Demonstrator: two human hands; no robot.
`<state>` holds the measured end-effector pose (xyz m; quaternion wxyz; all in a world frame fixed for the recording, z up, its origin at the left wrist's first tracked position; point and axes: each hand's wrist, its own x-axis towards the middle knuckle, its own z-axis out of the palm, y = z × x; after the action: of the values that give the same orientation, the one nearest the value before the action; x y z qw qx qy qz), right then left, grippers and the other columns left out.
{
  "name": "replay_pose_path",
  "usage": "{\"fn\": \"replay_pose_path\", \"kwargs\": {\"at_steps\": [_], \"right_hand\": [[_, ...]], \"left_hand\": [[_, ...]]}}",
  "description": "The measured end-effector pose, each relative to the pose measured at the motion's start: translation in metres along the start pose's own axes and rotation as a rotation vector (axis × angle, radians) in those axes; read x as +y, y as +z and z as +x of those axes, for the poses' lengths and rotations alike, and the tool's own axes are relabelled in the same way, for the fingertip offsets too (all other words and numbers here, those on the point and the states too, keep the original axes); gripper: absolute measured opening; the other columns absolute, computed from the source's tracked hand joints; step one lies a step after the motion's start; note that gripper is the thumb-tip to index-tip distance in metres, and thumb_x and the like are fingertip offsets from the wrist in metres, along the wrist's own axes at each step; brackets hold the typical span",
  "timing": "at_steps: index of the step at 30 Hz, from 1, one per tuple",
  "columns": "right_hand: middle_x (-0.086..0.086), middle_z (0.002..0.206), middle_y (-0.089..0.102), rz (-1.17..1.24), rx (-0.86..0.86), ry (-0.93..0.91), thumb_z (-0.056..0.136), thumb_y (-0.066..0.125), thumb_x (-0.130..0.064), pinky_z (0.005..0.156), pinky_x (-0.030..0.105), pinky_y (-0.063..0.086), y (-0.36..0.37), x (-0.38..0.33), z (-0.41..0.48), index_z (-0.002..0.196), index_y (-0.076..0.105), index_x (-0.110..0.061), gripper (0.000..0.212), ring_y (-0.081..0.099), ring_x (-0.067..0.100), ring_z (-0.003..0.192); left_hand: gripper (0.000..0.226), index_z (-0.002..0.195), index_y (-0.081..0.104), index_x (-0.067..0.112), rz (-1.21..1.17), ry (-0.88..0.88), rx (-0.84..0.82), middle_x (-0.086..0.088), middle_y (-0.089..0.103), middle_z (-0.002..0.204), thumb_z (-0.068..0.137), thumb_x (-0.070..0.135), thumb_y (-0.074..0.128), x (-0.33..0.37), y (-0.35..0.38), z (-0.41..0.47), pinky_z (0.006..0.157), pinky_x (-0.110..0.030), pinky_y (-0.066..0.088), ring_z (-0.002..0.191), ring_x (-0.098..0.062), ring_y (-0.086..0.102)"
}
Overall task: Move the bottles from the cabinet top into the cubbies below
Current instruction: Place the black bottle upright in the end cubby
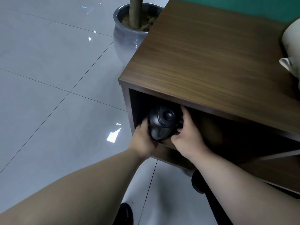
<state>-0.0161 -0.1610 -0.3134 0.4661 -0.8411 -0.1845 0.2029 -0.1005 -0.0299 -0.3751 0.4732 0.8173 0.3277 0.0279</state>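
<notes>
Gripping a black bottle (160, 123) (inside the cubby (211, 127)), both hands (167, 137) wrap it.

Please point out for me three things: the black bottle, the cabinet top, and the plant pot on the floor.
black bottle (159, 123), head view: on its dark rounded body, between the two hands.
cabinet top (211, 59), head view: on the bare wood surface.
plant pot (125, 36), head view: on its grey outer wall.

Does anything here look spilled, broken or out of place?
Nothing stands out. Both hands, left hand and right hand, hold a black bottle in the top-left cubby of the wooden cabinet. The bright patches on the floor look like light reflections, not spills.
</notes>
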Motion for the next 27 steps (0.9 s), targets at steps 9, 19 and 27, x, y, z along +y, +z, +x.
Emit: {"fn": "replay_pose_path", "kwargs": {"at_steps": [9,19,27], "right_hand": [[-0.043,0.115,0.063,0.196,-0.131,-0.054,0.054,0.077,-0.021,0.11,0.027,0.042,-0.004,-0.006,0.006,0.119,0.049,-0.057,0.079,0.057,-0.01,0.12],[-0.044,0.11,0.064,0.159,-0.032,-0.03,0.051,0.088,-0.031,0.103,0.023,0.047,0.004,-0.005,0.002,0.105,0.046,-0.079,0.084,0.061,-0.009,0.117],[-0.007,0.143,0.056,0.053,0.043,0.026,0.062,0.094,-0.018,0.096,0.013,0.038,0.009,-0.008,-0.007,0.153,0.035,-0.028,0.109,0.055,0.009,0.13]], "left_hand": [[0.101,0.161,0.032,0.022,0.012,-0.01,0.014,-0.014,0.052,0.138,0.077,0.017,0.088,-0.002,0.008,0.0,0.107,-0.043,0.052,0.129,-0.034,0.054],[0.084,0.16,0.032,0.029,0.031,0.0,0.044,-0.014,0.052,0.145,0.088,0.025,0.075,0.0,0.01,0.003,0.11,-0.047,0.05,0.135,-0.035,0.052],[0.083,0.163,0.023,0.037,0.096,0.045,0.02,-0.011,0.049,0.144,0.094,0.015,0.064,-0.001,0.006,0.002,0.103,-0.044,0.054,0.124,-0.035,0.058]]}}
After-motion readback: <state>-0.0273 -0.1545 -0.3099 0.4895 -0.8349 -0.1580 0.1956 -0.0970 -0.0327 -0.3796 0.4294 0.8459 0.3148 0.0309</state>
